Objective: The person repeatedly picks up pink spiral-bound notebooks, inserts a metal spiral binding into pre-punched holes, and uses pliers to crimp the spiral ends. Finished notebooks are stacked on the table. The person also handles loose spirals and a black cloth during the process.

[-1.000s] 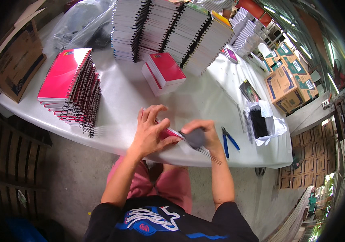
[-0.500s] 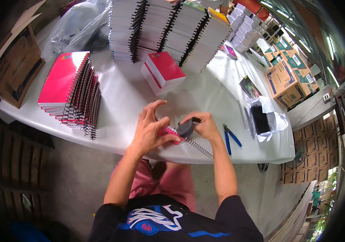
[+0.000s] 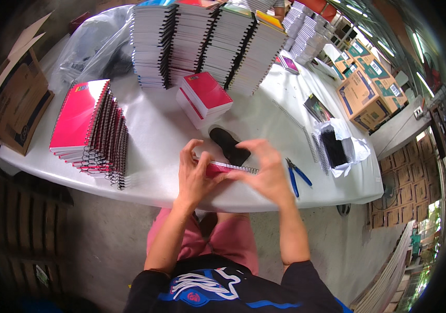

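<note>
White bench point(image 3: 144, 156) in a packing room, crowded with goods: tall stacks of black-spined spiral notebooks point(image 3: 202, 41) at the far edge, a fanned pile of pink-covered spiral notebooks point(image 3: 90, 133) to the left, a short stack of 2 or 3 red booklets point(image 3: 204, 96) in the middle.

Both hands work 1 pink notebook with a silver wire spiral point(image 3: 228, 168) lying flat at the near edge. Its long axis runs left to right, tipped slightly down to the right, with the coil along the far side. Left hand point(image 3: 194, 175) presses down on the cover, fingers spread (not closed around anything). Right hand point(image 3: 267, 169) pinches at the coil, its grip nearly closed on the wire, a dark oblong object point(image 3: 230, 146) just beyond its fingertips.

Risks, as I judge them: the book sits close to the bench edge and could slide off; the wire end could snag or prick a fingertip; blue-handled pliers point(image 3: 296, 175) lie near the right wrist and could be knocked.
</note>
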`<state>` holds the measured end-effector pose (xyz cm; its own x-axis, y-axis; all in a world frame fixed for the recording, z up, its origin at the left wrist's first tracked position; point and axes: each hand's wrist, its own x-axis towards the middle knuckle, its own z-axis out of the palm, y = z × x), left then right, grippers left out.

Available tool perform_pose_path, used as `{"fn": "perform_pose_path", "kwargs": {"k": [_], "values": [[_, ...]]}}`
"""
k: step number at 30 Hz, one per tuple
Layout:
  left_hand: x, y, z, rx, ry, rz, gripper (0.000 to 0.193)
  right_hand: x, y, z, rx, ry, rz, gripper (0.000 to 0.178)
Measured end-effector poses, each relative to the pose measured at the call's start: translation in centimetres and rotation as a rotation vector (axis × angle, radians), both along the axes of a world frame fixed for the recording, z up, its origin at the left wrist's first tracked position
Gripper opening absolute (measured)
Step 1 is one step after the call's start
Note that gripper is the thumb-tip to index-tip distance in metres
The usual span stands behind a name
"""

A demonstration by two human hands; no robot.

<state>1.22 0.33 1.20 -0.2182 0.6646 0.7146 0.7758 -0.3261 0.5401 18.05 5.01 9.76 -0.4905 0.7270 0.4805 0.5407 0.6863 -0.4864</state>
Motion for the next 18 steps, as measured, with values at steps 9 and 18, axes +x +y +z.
{"fn": "perform_pose_path", "kwargs": {"k": [9,18], "values": [[1.1,0.1,-0.2,-0.072,-0.109,-0.043,0.048,-0.9,-1.6,-3.0,0.072,-0.14,0.047,0.018],[1.8,0.3,0.2,-0.094,-0.179,-0.061,0.041,-2.5,-2.9,-3.1,0.13,-0.24,-0.241,0.026]]}}
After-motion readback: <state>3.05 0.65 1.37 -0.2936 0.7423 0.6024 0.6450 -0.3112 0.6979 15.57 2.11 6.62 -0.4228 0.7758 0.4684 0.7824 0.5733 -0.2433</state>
